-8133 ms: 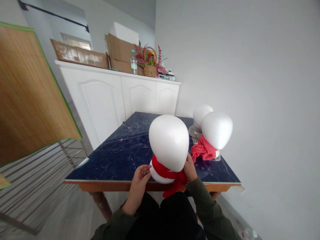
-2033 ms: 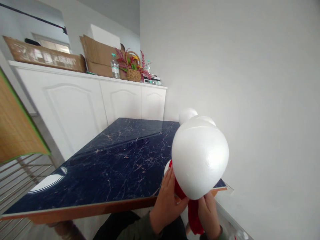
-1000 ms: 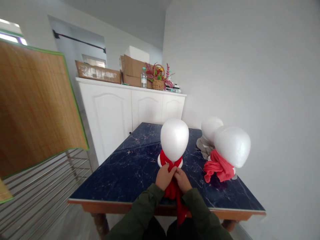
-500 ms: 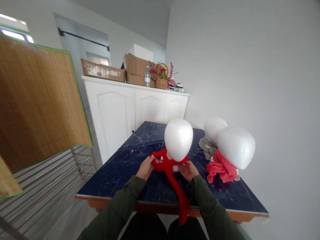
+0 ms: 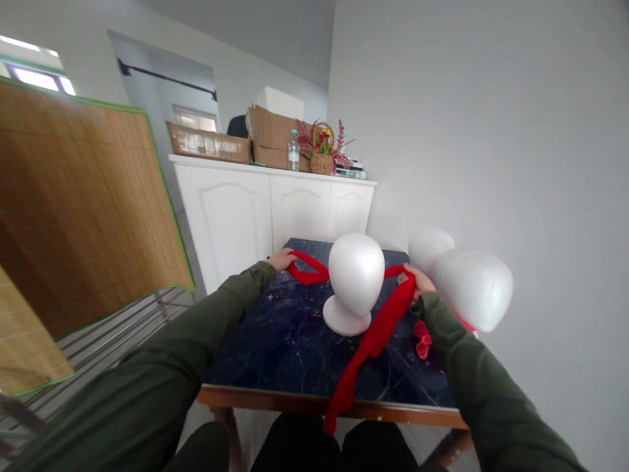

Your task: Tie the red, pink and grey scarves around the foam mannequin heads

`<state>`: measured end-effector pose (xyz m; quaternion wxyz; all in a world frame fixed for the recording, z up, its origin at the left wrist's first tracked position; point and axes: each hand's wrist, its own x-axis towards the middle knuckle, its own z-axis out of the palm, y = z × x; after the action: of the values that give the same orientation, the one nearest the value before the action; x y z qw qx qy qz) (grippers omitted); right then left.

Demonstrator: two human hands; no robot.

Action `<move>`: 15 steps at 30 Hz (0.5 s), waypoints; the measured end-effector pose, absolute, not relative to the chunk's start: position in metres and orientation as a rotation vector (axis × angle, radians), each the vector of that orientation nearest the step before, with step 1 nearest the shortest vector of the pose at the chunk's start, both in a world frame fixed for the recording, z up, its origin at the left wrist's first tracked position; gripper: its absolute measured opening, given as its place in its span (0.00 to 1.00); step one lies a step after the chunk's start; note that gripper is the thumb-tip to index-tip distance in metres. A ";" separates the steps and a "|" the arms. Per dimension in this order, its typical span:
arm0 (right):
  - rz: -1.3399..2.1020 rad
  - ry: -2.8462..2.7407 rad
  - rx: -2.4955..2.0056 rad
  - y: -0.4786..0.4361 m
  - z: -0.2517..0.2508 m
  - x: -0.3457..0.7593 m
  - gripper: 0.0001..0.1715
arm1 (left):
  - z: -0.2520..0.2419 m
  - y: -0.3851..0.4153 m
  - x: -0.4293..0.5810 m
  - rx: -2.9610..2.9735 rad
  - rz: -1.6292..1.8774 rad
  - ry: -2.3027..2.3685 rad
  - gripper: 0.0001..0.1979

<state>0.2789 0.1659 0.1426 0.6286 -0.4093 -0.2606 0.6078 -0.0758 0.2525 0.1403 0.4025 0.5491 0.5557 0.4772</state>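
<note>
Presently, item by item.

Left hand (image 5: 282, 259): left of centre in the frame, fingers closed round one end of the scarf (image 5: 376, 337), arm stretched out over the table (image 5: 275, 354).

Right hand (image 5: 417, 280): right of centre, fist closed on the scarf's other part, from which a long tail runs down toward the lower middle of the frame and hangs over the near table edge.

Scarf: red, soft knit by the look of it; probably light, limp, with no stiffness of its own, and not slippery. It passes from the left hand behind the head form (image 5: 356, 274) to the right hand, so it lies around the back of the form rather than knotted. Best held by bunching it in a closed fist near each side of the form, as both hands do.

Head form: white, smooth, likely foam and very light, so liable to tip if the scarf is pulled hard. Upright on its flared base at the centre of the table.

Two more forms (image 5: 474, 288): right of the first, near the wall; a bit of pinkish-red cloth (image 5: 422, 339) shows below them.

Cabinet (image 5: 275, 203): white, beyond the table, bearing boxes, a bottle and a flower basket.
</note>
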 end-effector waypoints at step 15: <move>1.038 -1.418 -0.490 0.032 0.228 0.177 0.13 | 0.267 0.274 -0.113 1.588 1.578 1.679 0.11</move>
<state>0.1765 0.0321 0.2279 0.6120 -0.2122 -0.6149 0.4499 -0.1129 0.2740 0.2665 0.1709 0.5590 0.5913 0.5555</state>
